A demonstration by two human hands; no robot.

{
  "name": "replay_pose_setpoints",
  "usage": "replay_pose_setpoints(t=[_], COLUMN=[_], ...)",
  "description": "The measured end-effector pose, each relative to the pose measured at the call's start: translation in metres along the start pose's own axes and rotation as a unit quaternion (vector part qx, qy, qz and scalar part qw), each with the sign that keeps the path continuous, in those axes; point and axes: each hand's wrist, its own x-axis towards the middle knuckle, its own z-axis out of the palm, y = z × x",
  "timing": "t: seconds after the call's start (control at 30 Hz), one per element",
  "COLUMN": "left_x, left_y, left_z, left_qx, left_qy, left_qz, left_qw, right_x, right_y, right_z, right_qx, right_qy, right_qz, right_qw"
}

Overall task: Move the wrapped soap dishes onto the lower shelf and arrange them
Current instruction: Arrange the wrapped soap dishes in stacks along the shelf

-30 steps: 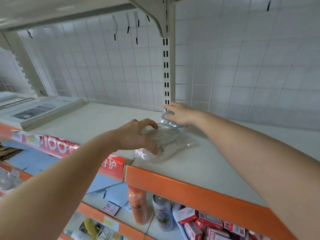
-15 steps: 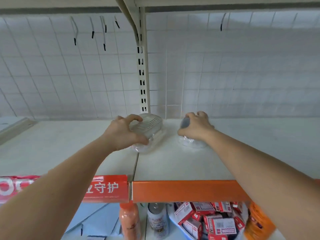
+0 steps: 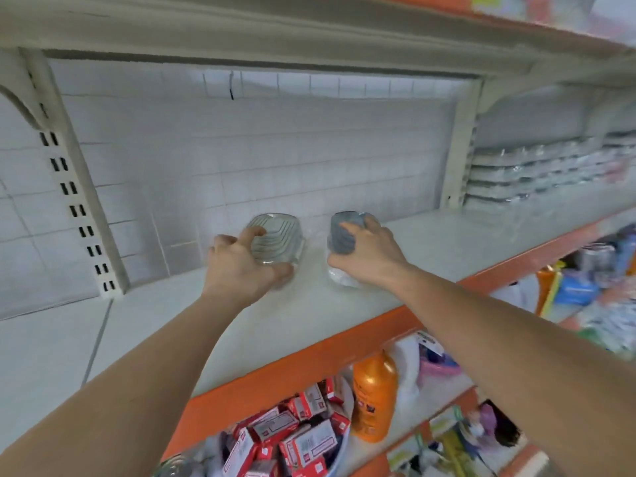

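Observation:
Two wrapped soap dishes stand on the pale shelf point(image 3: 447, 242), close to its tiled back wall. My left hand point(image 3: 241, 266) grips the clear ribbed soap dish point(image 3: 278, 239), fingers curled over its top and thumb at its near edge. About a hand's width to the right, my right hand point(image 3: 368, 253) grips the grey soap dish point(image 3: 344, 232), whose clear wrap bulges out below the palm. Both dishes are tilted up toward me.
A slotted upright point(image 3: 79, 215) rises at the left and a post point(image 3: 457, 149) at the right. Stacked wrapped dishes point(image 3: 537, 170) fill the neighbouring bay. Below the orange shelf edge point(image 3: 309, 359) sit small red boxes point(image 3: 296, 438) and an orange bottle point(image 3: 373, 397).
Both hands pushed the two dishes back toward the rear wall and further right along the shelf. My view swung right, bringing the neighbouring bay's stacked dishes into sight.

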Motion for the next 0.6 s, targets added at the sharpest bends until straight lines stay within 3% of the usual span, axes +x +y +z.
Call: replay_pose_setpoints(t=[0.33, 0.6], left_x=[-0.019, -0.032], left_y=[0.2, 0.357], left_z=[0.136, 0.236], left_qx=[-0.04, -0.087], left_qy=[-0.053, -0.065], left_qz=[0.103, 0.14], left_qw=[0.992, 0.984], right_x=[-0.048, -0.059], right_y=[0.192, 0.335], right_z=[-0.133, -0.233], right_qx=[-0.034, -0.063], right_qy=[0.071, 0.105], right_qz=[0.096, 0.117], right_qw=[0.992, 0.986])
